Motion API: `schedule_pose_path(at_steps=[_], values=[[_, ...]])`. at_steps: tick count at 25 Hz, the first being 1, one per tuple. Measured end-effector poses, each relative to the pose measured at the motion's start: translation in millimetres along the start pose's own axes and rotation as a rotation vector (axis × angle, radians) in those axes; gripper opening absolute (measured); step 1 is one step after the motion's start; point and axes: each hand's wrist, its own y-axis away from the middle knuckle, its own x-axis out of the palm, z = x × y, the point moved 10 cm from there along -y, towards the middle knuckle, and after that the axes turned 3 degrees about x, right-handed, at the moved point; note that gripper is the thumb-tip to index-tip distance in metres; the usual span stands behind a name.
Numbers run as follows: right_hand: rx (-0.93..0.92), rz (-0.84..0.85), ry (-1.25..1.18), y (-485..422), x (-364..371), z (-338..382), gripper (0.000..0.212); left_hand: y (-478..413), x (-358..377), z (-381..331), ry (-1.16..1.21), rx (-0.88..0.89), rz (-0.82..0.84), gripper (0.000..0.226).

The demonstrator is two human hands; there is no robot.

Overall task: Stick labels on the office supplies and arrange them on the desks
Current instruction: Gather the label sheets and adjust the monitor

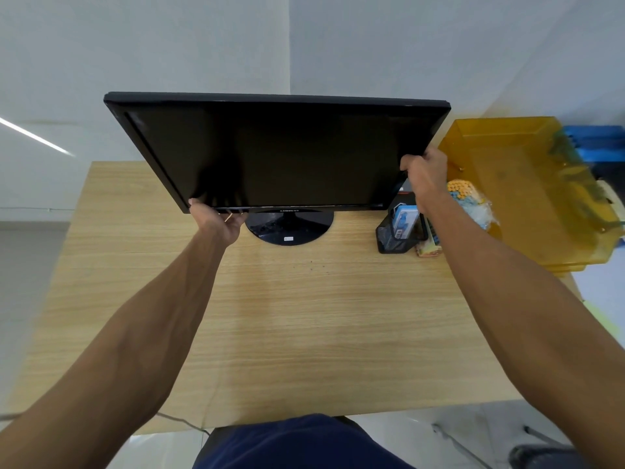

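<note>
Black flat-screen monitor [270, 154] held widthwise
Left grip [220, 221] clasps its lower-left corner; right grip [426, 179] clasps its right edge, higher.

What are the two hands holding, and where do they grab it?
The black monitor: the left hand grips its bottom left corner, the right hand grips its right edge.

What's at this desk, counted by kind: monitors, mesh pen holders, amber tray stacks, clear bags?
Black flat-screen monitor: 1
Black wire-mesh pen holder: 1
Amber translucent plastic tray stack: 1
Clear plastic bag of orange and blue pieces: 1
Total: 4
</note>
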Motion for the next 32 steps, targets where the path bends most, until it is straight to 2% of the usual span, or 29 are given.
schedule_pose_path(at_steps=[9,17,23,32], values=[[-0.003,0.009,-0.012,-7.2,1.6,1.9,0.028,-0.8,3.2,-1.2,-0.008,0.021,-0.003,0.055],[0.015,0.01,-0.022,-7.1,2.0,-3.3,0.033,2.0,6.0,0.1,0.014,0.019,0.015,0.055],[0.014,0.004,-0.006,-5.7,-0.3,-5.7,0.033,6.5,13.1,0.0,0.042,-0.019,0.057,0.046],[0.038,0.021,0.012,-4.5,1.8,-5.5,0.03,9.5,12.4,3.9,0.0,-0.033,0.07,0.049]])
